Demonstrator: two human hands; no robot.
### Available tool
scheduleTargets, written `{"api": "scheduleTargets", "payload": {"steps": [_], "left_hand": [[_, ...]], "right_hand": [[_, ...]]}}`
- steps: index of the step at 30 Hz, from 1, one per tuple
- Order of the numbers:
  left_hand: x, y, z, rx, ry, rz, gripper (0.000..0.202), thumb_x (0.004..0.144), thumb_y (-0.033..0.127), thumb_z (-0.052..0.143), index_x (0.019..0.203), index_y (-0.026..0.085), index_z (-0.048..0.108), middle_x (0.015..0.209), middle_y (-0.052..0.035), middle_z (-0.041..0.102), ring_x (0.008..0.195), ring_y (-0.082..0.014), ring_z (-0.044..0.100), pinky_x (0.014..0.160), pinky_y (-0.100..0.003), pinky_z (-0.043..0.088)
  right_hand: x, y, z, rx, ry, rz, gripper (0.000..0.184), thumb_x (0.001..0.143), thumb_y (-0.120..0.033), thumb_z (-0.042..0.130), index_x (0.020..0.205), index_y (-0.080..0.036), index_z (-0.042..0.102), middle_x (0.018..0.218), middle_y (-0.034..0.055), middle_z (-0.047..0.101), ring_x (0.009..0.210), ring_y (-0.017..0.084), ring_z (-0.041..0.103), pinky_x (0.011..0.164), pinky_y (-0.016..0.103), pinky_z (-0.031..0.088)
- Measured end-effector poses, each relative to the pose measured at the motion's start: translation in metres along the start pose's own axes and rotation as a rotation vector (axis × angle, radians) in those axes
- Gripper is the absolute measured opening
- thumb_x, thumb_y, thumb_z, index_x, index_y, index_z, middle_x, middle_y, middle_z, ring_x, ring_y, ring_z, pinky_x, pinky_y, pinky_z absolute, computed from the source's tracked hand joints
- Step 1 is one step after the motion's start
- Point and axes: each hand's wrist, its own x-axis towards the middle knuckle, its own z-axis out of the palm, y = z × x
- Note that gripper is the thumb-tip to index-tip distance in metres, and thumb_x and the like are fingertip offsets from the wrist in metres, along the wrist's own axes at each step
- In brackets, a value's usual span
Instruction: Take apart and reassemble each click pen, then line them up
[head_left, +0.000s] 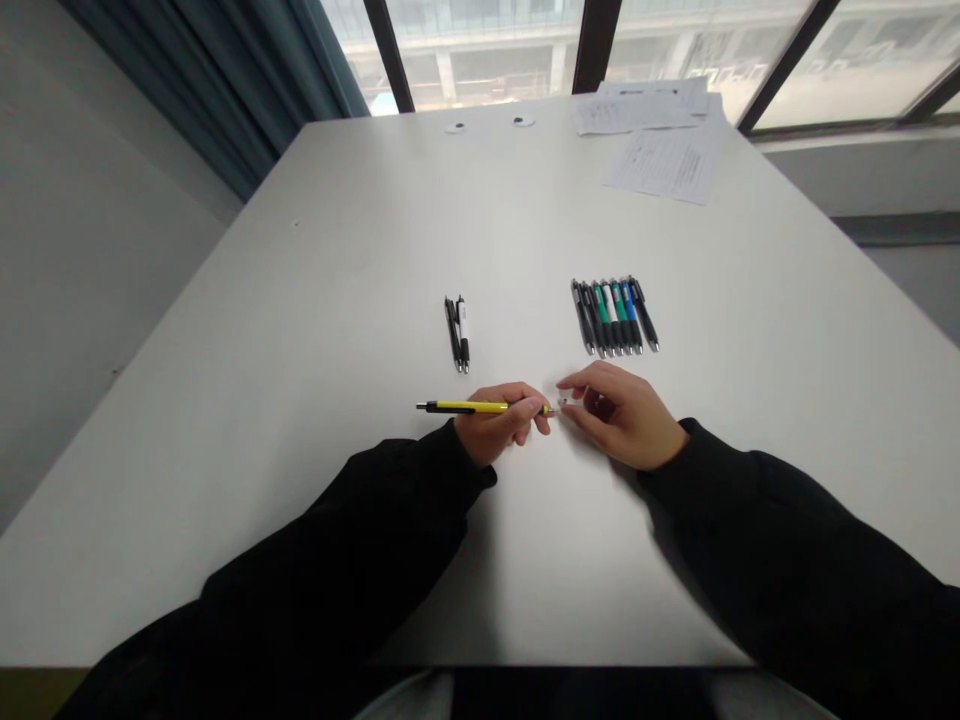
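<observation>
My left hand [501,422] is closed around a yellow pen [486,407] with black parts. The pen lies almost level across the fingers, its clicker end pointing left and its metal tip right. Just off that tip, my right hand [621,412] holds a small clear piece [565,398] between thumb and forefinger. The piece is too small to name for sure; it looks like a tip cap. Beyond my left hand lie a black pen [453,335] and a white pen with a black grip [463,332], side by side on the white table [360,260].
A row of several pens [613,316], in black, green, white and blue, lies past my right hand. Printed papers [664,160] rest at the far right of the table. Two small white oval items [523,121] sit near the far edge, before the window.
</observation>
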Motion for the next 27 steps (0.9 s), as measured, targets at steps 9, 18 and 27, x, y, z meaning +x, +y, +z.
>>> {"api": "scheduleTargets", "payload": {"steps": [9, 18, 27], "left_hand": [[-0.003, 0.006, 0.0, 0.101, -0.015, 0.003, 0.037, 0.088, 0.044, 0.054, 0.08, 0.011, 0.067, 0.059, -0.0019, 0.061, 0.045, -0.0062, 0.044, 0.043, -0.019, 0.034], [0.0, 0.004, -0.002, -0.006, 0.097, -0.057, 0.024, 0.079, 0.036, 0.06, 0.073, 0.012, 0.063, 0.056, 0.0005, 0.061, 0.041, -0.0048, 0.043, 0.038, -0.017, 0.03], [0.0, 0.003, -0.004, -0.019, 0.11, -0.057, 0.025, 0.079, 0.036, 0.06, 0.073, 0.012, 0.062, 0.055, 0.0012, 0.059, 0.04, -0.0043, 0.043, 0.038, -0.016, 0.029]], "right_hand": [[-0.004, -0.013, 0.003, 0.134, 0.042, -0.114, 0.006, 0.086, -0.022, 0.065, 0.09, -0.019, 0.068, 0.073, 0.0028, 0.059, 0.059, 0.012, 0.051, 0.053, 0.026, 0.043], [-0.004, -0.001, -0.016, 0.071, 0.012, -0.052, 0.007, 0.082, -0.021, 0.065, 0.078, -0.016, 0.064, 0.065, 0.0006, 0.056, 0.051, 0.01, 0.045, 0.049, 0.024, 0.038], [-0.001, 0.017, -0.015, -0.178, -0.128, -0.067, 0.009, 0.083, -0.022, 0.063, 0.083, -0.016, 0.07, 0.069, 0.0025, 0.063, 0.058, 0.012, 0.055, 0.059, 0.025, 0.043]]}}
